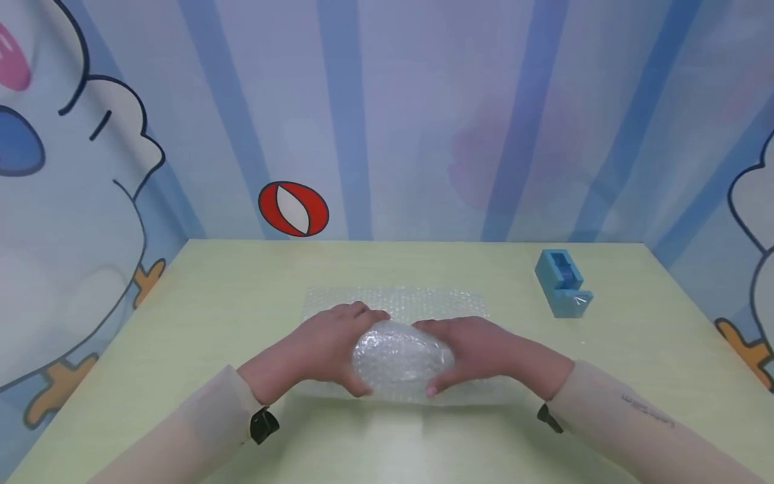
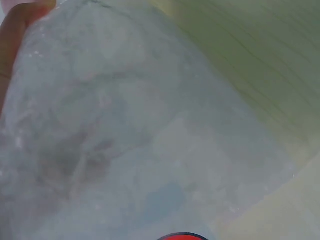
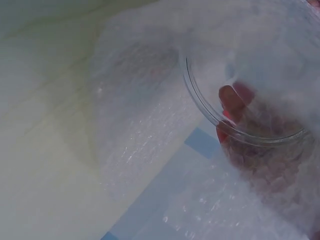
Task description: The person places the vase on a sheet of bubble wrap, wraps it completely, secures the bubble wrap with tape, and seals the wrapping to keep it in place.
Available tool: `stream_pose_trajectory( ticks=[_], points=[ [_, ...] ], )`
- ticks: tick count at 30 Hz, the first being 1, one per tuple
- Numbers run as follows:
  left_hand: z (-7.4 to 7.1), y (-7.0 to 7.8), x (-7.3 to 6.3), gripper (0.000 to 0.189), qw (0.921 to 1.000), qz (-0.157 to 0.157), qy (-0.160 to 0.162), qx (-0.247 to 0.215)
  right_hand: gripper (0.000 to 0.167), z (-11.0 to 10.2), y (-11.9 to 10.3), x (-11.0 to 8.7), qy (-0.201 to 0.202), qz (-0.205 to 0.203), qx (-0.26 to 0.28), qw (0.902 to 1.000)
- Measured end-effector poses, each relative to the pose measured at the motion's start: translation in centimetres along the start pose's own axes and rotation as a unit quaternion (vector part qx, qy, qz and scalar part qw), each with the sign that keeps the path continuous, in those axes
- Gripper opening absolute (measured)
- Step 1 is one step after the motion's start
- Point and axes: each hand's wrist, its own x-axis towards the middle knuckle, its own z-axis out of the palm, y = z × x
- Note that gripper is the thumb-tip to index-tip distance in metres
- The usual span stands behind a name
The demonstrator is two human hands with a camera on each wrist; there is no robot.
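A clear glass (image 3: pixel 200 102) is partly wrapped in bubble wrap (image 1: pixel 402 353); its round rim shows at the open end in the right wrist view. My left hand (image 1: pixel 332 339) grips the left side of this bundle, thumb at the near side and fingers over the far side. On the opposite side my right hand (image 1: pixel 484 346) holds it the same way. Loose bubble wrap spreads out flat behind the bundle and under it in the head view. In the left wrist view, a cloudy sheet of the wrap (image 2: pixel 145 100) fills most of the picture.
A blue tape dispenser (image 1: pixel 556 289) with a roll in it stands at the back right of the pale yellow-green table (image 1: pixel 242 282). Behind the table hangs a striped blue backdrop (image 1: pixel 411 121) with a red-and-white ball printed on it. Cartoon figures flank both sides.
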Motion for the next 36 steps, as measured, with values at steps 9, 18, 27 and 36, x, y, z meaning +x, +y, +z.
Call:
stream_pose_trajectory(
  ticks=[9,18,27,36],
  points=[
    [-0.4,-0.5,0.7,0.092,0.9965,-0.043,-0.044,-0.056,0.07,-0.1,0.2,0.1,0.043,-0.001,0.054,0.9976],
    [-0.5,-0.5,0.8,0.092,0.9949,-0.051,-0.045,-0.074,0.081,1.7,-1.6,-2.4,0.164,0.027,-0.129,0.9776],
    [-0.5,-1.1,1.2,0.09,0.9953,-0.042,-0.063,-0.061,0.103,1.9,-0.1,-1.7,0.118,-0.019,-0.098,0.9879],
    [-1.1,-1.0,1.5,0.09,0.9977,-0.032,-0.058,-0.015,0.094,1.3,0.0,-1.1,0.076,0.019,-0.073,0.9942]
  ],
)
